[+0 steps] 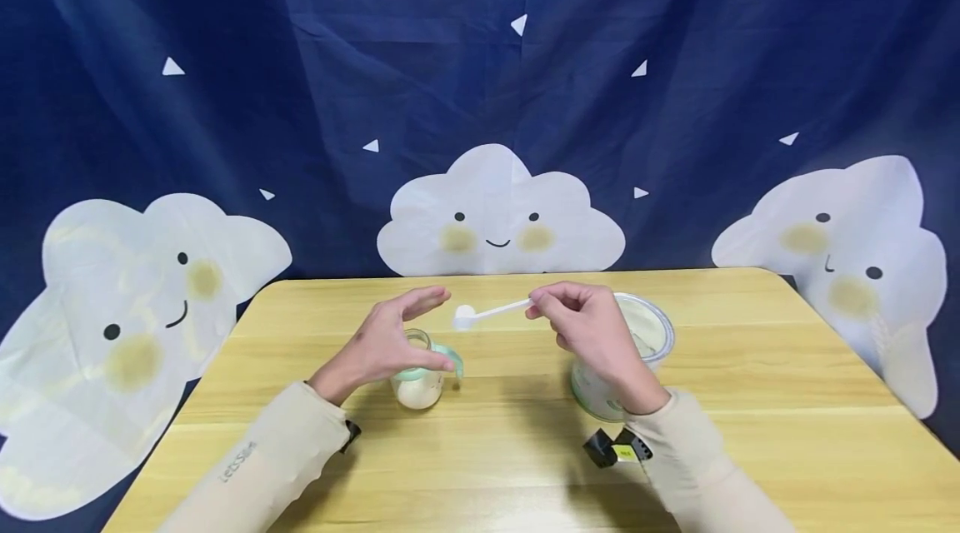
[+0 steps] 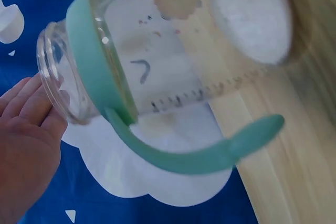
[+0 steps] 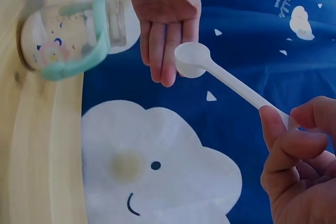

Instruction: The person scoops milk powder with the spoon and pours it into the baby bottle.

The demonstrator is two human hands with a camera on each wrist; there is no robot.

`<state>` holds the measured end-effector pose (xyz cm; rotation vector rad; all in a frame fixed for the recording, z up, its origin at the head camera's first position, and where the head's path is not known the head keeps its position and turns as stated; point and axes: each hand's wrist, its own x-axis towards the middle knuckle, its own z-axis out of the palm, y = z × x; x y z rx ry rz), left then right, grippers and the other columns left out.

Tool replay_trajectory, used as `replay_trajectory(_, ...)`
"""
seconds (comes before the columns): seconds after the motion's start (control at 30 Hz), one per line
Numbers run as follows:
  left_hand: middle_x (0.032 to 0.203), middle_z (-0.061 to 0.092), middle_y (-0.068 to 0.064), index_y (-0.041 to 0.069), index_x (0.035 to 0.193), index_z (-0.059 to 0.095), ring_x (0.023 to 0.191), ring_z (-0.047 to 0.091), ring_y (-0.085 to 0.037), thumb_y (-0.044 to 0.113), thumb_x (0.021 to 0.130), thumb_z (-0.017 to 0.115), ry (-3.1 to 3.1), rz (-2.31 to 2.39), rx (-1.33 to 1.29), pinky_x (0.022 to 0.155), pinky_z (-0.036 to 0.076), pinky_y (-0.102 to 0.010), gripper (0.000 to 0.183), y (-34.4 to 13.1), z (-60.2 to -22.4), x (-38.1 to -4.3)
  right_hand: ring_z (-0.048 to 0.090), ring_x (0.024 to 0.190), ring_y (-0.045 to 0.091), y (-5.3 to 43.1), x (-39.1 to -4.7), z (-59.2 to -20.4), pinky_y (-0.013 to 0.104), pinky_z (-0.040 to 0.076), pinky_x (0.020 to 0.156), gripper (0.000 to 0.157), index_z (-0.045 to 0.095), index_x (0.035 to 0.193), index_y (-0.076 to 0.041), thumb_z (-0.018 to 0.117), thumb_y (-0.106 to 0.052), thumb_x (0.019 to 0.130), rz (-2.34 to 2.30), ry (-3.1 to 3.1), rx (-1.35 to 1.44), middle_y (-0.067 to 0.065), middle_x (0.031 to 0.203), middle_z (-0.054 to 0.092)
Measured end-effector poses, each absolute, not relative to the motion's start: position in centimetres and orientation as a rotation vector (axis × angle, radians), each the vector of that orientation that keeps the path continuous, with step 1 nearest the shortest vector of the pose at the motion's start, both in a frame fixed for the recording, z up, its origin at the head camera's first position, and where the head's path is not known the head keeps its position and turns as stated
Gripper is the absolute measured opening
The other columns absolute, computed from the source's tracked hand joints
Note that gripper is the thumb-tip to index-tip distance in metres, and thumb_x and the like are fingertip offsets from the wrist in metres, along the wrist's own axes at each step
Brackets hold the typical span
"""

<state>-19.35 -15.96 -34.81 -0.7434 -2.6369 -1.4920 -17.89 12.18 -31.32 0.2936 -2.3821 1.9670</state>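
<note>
A white measuring scoop (image 1: 465, 316) is pinched at the end of its handle by my right hand (image 1: 592, 325), which holds it above the table. In the right wrist view, the scoop's round bowl (image 3: 192, 60) sits in front of the left palm; I cannot tell whether it has anything in it. My left hand (image 1: 386, 341) has its fingers extended and thumb spread beside the mouth of a clear baby bottle (image 1: 418, 393). That bottle stands upright and lidless, with a mint-green collar and handle (image 2: 194, 156) and white powder (image 2: 252, 14) at its bottom.
An open can (image 1: 597, 393) of pale powder stands on the wooden table (image 1: 480, 466) beneath and beside my right hand. Behind the table's far edge hangs a dark blue curtain (image 1: 450, 83) with smiling white clouds.
</note>
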Motion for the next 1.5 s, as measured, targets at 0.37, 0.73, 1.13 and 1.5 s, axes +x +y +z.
replay_trajectory(0.37, 0.146, 0.053, -0.001, 0.01, 0.147, 0.047, 0.136, 0.047, -0.019, 0.03, 0.065, 0.096, -2.645, -1.528, -0.715, 0.11, 0.038, -0.049, 0.098, -13.3, -34.4, -19.7, 0.033, 0.041, 0.005, 14.8, -17.6, -30.4, 0.018, 0.029, 0.039, 0.024, 0.072, 0.098, 0.005, 0.067, -0.019, 0.096, 1.87, -2.403, 0.259, 0.0, 0.073, 0.069)
replay_trajectory(0.73, 0.147, 0.051, 0.003, 0.01, 0.149, 0.045, 0.138, 0.044, -0.014, 0.026, 0.064, 0.096, -2.639, -1.578, -0.736, 0.113, 0.036, -0.043, 0.1, -10.9, -34.2, -19.7, 0.036, 0.043, 0.005, 17.1, -17.3, -30.1, 0.018, 0.03, 0.039, 0.029, 0.069, 0.103, 0.008, 0.066, -0.02, 0.097, 1.865, -2.389, 0.208, -0.001, 0.075, 0.069)
replay_trajectory(1.13, 0.155, 0.041, 0.0, 0.009, 0.154, 0.035, 0.141, 0.04, -0.023, 0.023, 0.064, 0.097, -2.657, -1.672, -0.762, 0.114, 0.035, -0.035, 0.11, -7.9, -34.5, -19.6, 0.041, 0.049, 0.006, 20.0, -17.0, -30.8, 0.022, 0.033, 0.042, 0.025, 0.069, 0.102, 0.004, 0.062, -0.019, 0.098, 1.786, -2.372, 0.124, -0.008, 0.071, 0.067)
replay_trajectory(1.5, 0.159, 0.034, 0.0, 0.014, 0.157, 0.031, 0.142, 0.039, -0.023, 0.028, 0.064, 0.097, -2.692, -1.693, -0.773, 0.113, 0.035, -0.034, 0.115, -4.9, -35.8, -19.6, 0.044, 0.052, 0.003, 22.8, -16.6, -31.1, 0.018, 0.039, 0.046, 0.018, 0.074, 0.088, -0.015, 0.061, -0.018, 0.099, 1.817, -2.304, 0.025, -0.009, 0.072, 0.068)
